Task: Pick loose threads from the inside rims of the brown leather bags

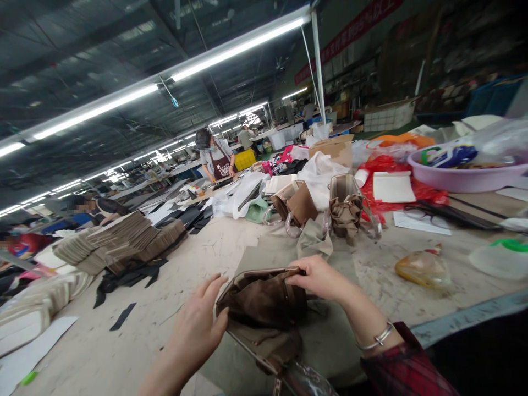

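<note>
A brown bag (264,313) with a zippered rim lies in front of me, its mouth spread wide so the dark lining shows. My left hand (202,313) grips the rim on the left, thumb inside and fingers outside. At the far right corner of the rim, my right hand (315,278) pinches the edge between thumb and fingers. Clear plastic wrapping (307,379) covers something at the bag's near side. Beneath it a grey-green cloth (334,341) is spread on the table. Two more brown bags, one boxy (303,203) and one crumpled (345,212), stand just beyond.
Stacked brown pieces (124,239) and black scraps (127,278) lie on the table (181,275) at left. To the right are a lilac basin (466,179), red plastic (383,165), eyeglasses (431,217) and a yellowish plastic bag (423,269). A co-worker (216,157) stands across the table.
</note>
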`<state>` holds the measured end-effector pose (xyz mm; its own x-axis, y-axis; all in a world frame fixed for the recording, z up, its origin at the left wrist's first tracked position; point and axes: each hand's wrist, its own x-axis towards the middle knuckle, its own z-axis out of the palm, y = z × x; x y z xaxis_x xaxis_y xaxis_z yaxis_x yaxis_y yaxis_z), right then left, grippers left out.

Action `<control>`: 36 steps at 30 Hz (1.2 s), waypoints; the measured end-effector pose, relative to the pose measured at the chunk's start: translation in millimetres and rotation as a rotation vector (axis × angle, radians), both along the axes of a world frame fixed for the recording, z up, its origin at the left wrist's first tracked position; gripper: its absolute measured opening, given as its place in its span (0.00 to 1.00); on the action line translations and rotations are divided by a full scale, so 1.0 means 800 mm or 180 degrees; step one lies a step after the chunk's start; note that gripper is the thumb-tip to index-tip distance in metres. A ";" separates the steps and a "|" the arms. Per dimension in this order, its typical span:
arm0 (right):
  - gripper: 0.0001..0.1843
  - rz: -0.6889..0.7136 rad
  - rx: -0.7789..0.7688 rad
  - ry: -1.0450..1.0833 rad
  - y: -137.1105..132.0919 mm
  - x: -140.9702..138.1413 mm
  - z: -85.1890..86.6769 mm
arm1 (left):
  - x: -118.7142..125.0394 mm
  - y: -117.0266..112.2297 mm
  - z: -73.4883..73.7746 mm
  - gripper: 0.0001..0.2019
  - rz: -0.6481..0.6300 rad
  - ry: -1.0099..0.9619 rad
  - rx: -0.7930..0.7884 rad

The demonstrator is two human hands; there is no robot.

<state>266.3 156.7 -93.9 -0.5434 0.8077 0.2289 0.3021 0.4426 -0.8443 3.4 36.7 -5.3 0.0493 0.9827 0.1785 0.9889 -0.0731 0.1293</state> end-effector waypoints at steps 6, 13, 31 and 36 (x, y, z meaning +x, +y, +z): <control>0.12 0.0167 -0.0003 0.0086 -0.004 0.003 0.013 | 0.038 0.043 -0.011 0.14 -0.0734 0.0119 0.0286; 0.13 0.0300 0.0199 0.0178 -0.003 0.004 0.016 | 0.044 0.076 -0.023 0.04 -0.0903 -0.0080 -0.0008; 0.10 -0.0140 0.0499 -0.0003 0.000 -0.002 0.012 | 0.043 0.060 -0.029 0.09 -0.1690 -0.0090 0.0810; 0.10 -0.0126 0.0503 0.0011 -0.001 -0.003 0.012 | 0.054 0.056 -0.021 0.09 -0.2028 0.0141 0.0228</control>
<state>264.2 156.3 -84.3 -0.5108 0.7822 0.3567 0.3191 0.5578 -0.7662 46.5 81.6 -22.3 0.6285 0.7440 0.2269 0.7529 -0.6551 0.0625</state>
